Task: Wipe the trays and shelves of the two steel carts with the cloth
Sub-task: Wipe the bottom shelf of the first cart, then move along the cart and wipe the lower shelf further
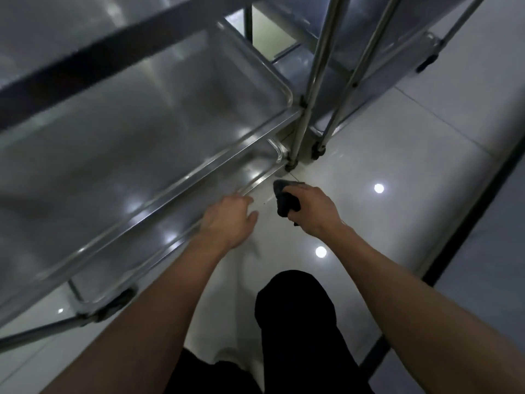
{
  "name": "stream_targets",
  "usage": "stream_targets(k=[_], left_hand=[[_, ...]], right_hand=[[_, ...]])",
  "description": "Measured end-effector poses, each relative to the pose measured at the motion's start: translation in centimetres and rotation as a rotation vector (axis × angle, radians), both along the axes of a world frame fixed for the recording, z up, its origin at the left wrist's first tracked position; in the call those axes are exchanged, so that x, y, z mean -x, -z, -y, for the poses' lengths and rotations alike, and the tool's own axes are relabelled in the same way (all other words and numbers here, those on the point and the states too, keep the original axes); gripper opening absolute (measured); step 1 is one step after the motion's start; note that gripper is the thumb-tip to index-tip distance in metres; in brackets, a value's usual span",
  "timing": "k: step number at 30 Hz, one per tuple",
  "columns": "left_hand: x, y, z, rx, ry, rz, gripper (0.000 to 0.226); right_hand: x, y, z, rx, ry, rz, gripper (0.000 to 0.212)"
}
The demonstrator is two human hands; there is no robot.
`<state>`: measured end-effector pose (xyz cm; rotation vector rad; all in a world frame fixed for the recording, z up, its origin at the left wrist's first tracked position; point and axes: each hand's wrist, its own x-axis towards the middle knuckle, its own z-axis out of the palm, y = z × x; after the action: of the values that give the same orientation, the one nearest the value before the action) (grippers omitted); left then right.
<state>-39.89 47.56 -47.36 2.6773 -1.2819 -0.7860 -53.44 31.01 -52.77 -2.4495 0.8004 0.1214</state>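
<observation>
A steel cart (pixel 147 115) with stacked trays fills the left of the head view; its lowest tray (pixel 181 223) juts toward me near the floor. A second steel cart (pixel 366 58) stands behind it at the upper right. My right hand (pixel 312 207) grips a bunched dark cloth (pixel 285 199) just off the low tray's right corner, above the floor. My left hand (pixel 228 220) hovers at the low tray's front rim with fingers loosely curled, holding nothing; whether it touches the rim is unclear because of blur.
Glossy white floor tiles (pixel 397 166) spread to the right, with a dark strip (pixel 468 223) along their far side. Cart legs and castors (pixel 318 150) stand close together where the two carts meet. My dark trouser legs (pixel 292 322) are below.
</observation>
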Motion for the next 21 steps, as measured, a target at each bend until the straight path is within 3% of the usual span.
stream_targets(k=[12, 17, 21], left_hand=[[3.1, -28.0, -11.0, 0.037, -0.115, -0.051, 0.041], [3.4, -36.7, -16.8, 0.075, -0.270, -0.040, 0.034], [3.3, -41.7, -20.5, 0.045, -0.373, -0.006, 0.045]], right_hand=[[3.6, -27.5, -9.8, -0.186, -0.055, 0.013, 0.031], [2.5, -36.4, -13.9, -0.217, -0.134, 0.038, 0.029], [0.8, -41.4, -15.9, -0.222, -0.254, 0.087, 0.033]])
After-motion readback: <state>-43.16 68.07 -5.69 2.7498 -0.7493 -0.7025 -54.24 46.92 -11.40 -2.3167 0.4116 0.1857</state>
